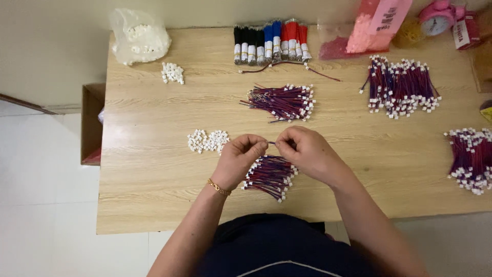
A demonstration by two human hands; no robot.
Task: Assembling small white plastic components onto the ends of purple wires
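Note:
My left hand (242, 155) and my right hand (306, 151) meet above the middle of the wooden table (154, 169), fingertips pinched together on a thin wire piece (271, 142) held between them. Just below the hands lies a bundle of red and blue wires with white connectors (270, 175). A small heap of loose white connectors (207, 140) sits just left of my left hand. My left wrist wears a gold bracelet.
Further wire bundles lie behind the hands (283, 102), at back right (402, 87) and at the right edge (472, 158). Black, blue and red wire bunches (270, 42), a bag of white connectors (138, 36), a pink bag and a pink clock (435, 18) line the back. A cardboard box (92, 123) stands left.

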